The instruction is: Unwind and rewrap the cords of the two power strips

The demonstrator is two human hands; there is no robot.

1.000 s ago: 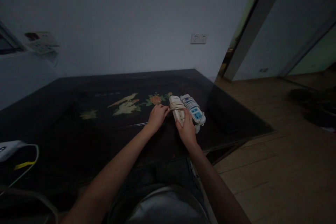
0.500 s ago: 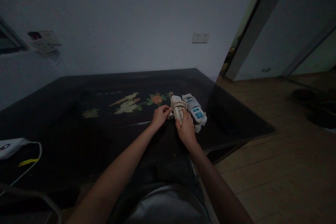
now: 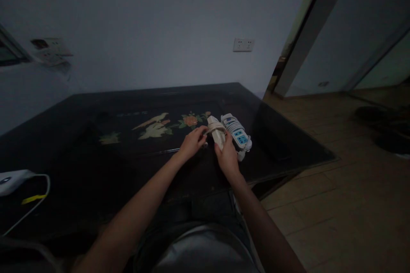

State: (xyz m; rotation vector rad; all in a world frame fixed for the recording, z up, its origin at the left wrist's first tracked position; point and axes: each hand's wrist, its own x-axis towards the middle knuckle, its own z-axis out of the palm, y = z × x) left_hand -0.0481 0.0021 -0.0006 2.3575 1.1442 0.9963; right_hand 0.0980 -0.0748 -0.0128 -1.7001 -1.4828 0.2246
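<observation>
A cream power strip point(image 3: 218, 136) with its cord point(image 3: 217, 126) wound around the middle is tilted on its side over the dark table. My right hand point(image 3: 228, 153) is closed around its near end. At the strip's left side my left hand point(image 3: 192, 140) pinches the cord close to the windings. A small pale piece, probably the plug, shows just under the left fingertips. Right beside lies a second power strip point(image 3: 240, 137), white with blue socket faces, its own white cord coiled around it.
The dark table point(image 3: 179, 179) has a bird-and-flower picture on top; its right edge drops to a tiled floor. At the left lie a white device point(image 3: 14, 181) with a cable and yellow tag. A wall socket point(image 3: 243, 45) is behind.
The cream strip has been rolled onto its side, so its socket face shows less. My left hand has brought the cord down along the left side; my right hand keeps its grip.
</observation>
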